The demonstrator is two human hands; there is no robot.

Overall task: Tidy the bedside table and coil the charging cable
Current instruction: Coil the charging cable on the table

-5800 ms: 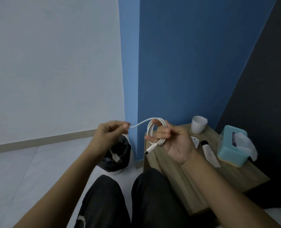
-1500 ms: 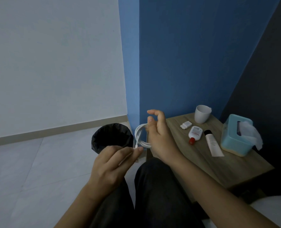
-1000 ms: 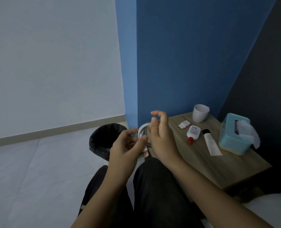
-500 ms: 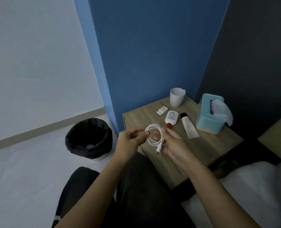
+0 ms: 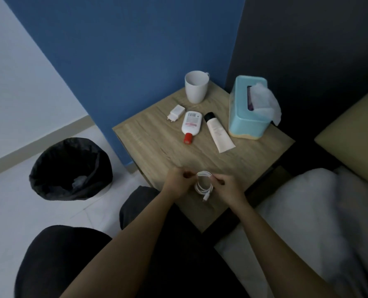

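We've brought the coiled cable [image 5: 204, 183] down over the bedside table [image 5: 157, 147]; left hand [image 5: 177, 184] and right hand [image 5: 227, 187] pinch opposite sides, keeping loops together.

Over the near corner of the wooden tabletop [image 5: 157, 147], the left hand [image 5: 177, 183] and the right hand [image 5: 229, 187] pinch opposite sides of a coiled white cable [image 5: 203, 184], one plug hanging loose below the coil. Toward the far corner stands a white mug [image 5: 196, 87]; a white charger [image 5: 176, 112], a red-capped bottle [image 5: 191, 125] and a black-capped tube [image 5: 218, 132] lie mid-table. A blue tissue box [image 5: 246, 117] stands at the right edge.
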